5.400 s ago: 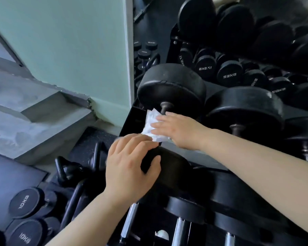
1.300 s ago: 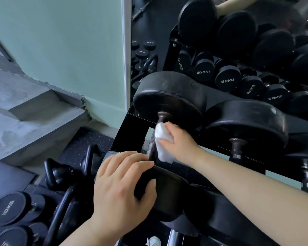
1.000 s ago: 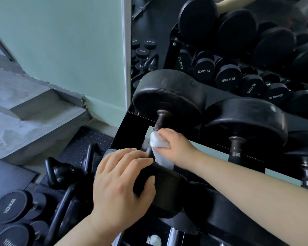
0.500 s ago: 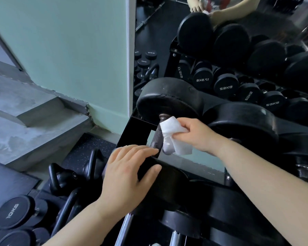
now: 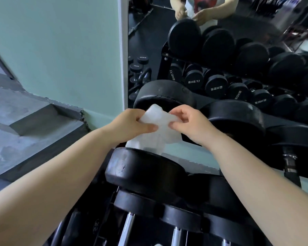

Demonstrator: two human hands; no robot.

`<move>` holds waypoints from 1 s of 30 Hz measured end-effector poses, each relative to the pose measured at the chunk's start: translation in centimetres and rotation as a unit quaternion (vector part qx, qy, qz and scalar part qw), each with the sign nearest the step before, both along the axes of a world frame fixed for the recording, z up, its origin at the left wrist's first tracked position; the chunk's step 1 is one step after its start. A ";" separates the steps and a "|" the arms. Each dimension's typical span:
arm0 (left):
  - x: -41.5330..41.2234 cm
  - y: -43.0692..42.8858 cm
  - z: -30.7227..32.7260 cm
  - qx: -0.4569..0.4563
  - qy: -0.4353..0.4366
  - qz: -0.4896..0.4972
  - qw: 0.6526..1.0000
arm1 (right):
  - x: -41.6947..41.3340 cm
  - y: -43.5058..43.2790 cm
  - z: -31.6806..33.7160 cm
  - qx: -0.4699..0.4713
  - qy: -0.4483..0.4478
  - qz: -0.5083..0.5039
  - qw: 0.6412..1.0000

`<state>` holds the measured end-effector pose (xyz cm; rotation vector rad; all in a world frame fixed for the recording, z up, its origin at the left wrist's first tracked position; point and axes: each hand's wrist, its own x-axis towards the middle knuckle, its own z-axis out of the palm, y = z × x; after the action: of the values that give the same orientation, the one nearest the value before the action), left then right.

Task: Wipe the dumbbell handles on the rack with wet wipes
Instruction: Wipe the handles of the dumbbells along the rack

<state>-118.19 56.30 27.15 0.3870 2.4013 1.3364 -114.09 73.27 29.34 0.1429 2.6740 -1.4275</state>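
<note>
The left hand (image 5: 130, 126) has quit the end dumbbell (image 5: 144, 167) and joins the right hand (image 5: 190, 123), each grip pinching the wet wipe (image 5: 156, 128) just above it, off the handle, likely refolding for another pass.

Forearms forward, left grip (image 5: 130, 126) and right grip (image 5: 191, 125) pinch one wipe (image 5: 157, 116).

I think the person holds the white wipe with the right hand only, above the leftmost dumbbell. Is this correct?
Not quite. The head view shows both hands holding the wipe: the left hand and the right hand each pinch an edge, above the leftmost dumbbell.
</note>
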 end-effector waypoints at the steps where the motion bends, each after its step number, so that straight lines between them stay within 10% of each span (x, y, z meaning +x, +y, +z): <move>1: -0.5 -0.7 -0.2 0.013 0.003 0.030 0.999 | 0.3 -0.1 -0.6 0.004 0.018 -0.036 0.999; 6: -3.5 -3.7 -2.8 -0.073 0.037 0.146 0.986 | 3.0 -2.3 -4.4 0.032 0.004 -0.098 0.995; 11: -4.3 -1.8 -6.1 -0.094 -0.034 0.057 0.993 | 4.2 -4.0 -6.4 -0.071 0.041 -0.208 0.975; 20: -5.5 1.6 -6.2 0.163 -0.320 0.014 0.933 | 4.6 -4.3 -6.4 -0.068 0.090 -0.256 0.960; 30: -4.2 1.0 -6.8 0.076 -0.236 -0.139 0.959 | 4.7 -4.5 -6.6 -0.062 0.079 -0.276 0.956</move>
<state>-122.34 57.34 20.40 0.3787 1.7891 1.3113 -109.42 68.76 22.78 0.8584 2.7860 -1.8122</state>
